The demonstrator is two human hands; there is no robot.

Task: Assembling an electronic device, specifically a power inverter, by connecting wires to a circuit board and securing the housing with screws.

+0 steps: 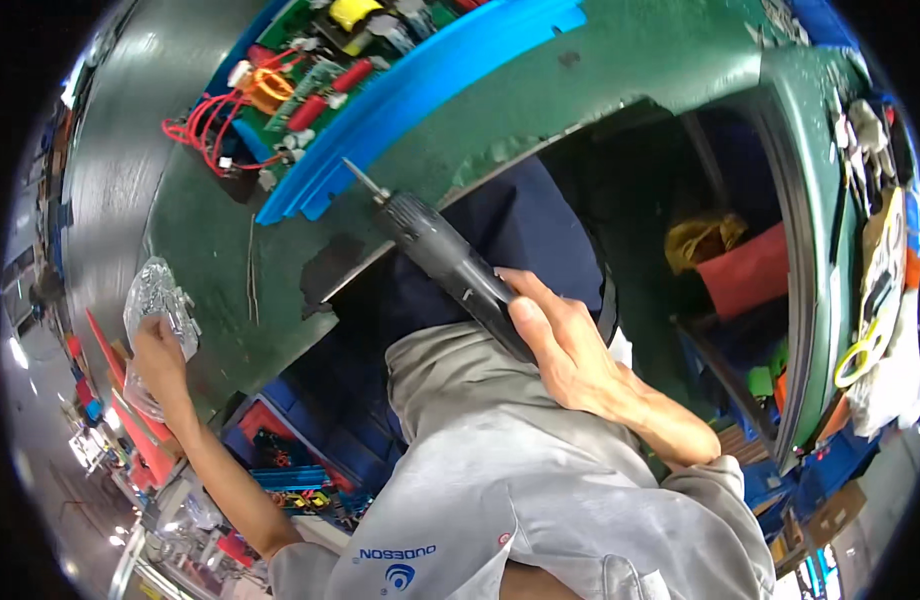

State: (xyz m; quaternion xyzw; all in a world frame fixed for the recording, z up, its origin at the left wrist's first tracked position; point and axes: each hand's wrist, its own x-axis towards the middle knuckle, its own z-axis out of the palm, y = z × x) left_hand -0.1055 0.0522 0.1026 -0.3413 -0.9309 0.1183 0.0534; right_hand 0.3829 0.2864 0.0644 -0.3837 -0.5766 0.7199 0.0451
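Observation:
My right hand is wrapped round the rear of a black electric screwdriver, held over my lap. Its thin bit points up and left toward a blue metal housing. Inside that housing sits a green circuit board with a yellow-wrapped transformer, red cylindrical parts and looped red wires. Away to the left, my left hand is closed at a crinkled clear plastic bag by the bench edge. What its fingers pinch inside the bag is hidden.
The green bench top has worn, chipped edges around a cut-out at my body. A bent thin wire lies on it. To the right are a red sheet below bench level and yellow-handled scissors. Blue bins stand beneath at left.

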